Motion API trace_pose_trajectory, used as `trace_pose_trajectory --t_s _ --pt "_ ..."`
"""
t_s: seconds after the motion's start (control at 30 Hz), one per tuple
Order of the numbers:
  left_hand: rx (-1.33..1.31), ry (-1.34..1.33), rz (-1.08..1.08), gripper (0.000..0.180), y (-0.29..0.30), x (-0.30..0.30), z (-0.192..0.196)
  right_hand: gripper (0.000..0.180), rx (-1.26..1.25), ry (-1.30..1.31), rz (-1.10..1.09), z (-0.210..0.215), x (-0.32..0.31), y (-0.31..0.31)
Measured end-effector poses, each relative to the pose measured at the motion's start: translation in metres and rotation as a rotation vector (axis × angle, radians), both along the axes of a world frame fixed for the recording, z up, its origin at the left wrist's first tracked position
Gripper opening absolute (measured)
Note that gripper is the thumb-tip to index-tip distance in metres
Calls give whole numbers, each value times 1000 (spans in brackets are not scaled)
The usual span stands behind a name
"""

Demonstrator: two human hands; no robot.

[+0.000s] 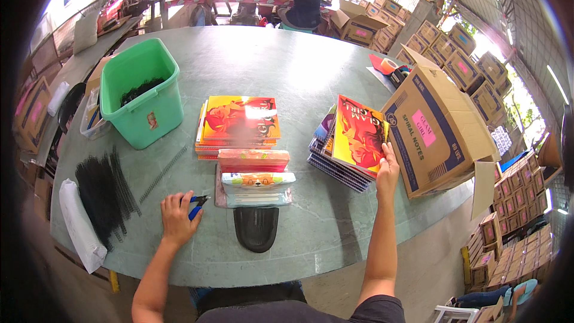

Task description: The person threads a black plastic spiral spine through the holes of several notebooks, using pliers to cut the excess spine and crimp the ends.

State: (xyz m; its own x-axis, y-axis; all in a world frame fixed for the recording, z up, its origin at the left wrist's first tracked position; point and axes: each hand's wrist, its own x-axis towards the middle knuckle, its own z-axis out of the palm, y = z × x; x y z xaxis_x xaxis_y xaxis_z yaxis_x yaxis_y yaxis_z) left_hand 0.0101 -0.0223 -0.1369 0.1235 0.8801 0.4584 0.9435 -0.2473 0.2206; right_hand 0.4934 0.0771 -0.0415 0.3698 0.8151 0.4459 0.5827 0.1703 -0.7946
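Note:
My left hand (pixel 176 218) rests on the grey-green table (pixel 269 60) and grips blue-handled pliers (pixel 197 203). My right hand (pixel 387 170) holds the lower edge of a yellow-and-red notebook (pixel 357 134), tilted up on a stack of spiral notebooks (pixel 335 161). Before me lie a pile of small notebooks (pixel 257 186) with a cat cover on top and a red one behind. Farther back sits a stack of orange-covered notebooks (pixel 239 122).
A green plastic bin (pixel 143 93) with black coils stands at left. Loose black spiral wires (pixel 104 191) and a white bag (pixel 78 227) lie near the left edge. An open cardboard box (pixel 436 128) stands at right. A black pad (pixel 256 227) lies close. A seated person (pixel 302 0) works beyond the table.

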Motion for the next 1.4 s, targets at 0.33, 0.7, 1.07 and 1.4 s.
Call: trace_pose_trajectory --t_s 0.33,0.7,1.07,1.4 --pt "-28 -26 0 52 -1 4 0 36 -37 -160 -105 8 -9 -14" --pt "-47 -28 9 53 -2 4 1 37 0 -630 265 23 -2 -28" --pt "-32 -14 46 50 -4 4 9 19 238 -819 406 61 -112 29" --pt "-26 -106 51 52 -8 -4 6 62 127 -1341 934 -14 -334 128"
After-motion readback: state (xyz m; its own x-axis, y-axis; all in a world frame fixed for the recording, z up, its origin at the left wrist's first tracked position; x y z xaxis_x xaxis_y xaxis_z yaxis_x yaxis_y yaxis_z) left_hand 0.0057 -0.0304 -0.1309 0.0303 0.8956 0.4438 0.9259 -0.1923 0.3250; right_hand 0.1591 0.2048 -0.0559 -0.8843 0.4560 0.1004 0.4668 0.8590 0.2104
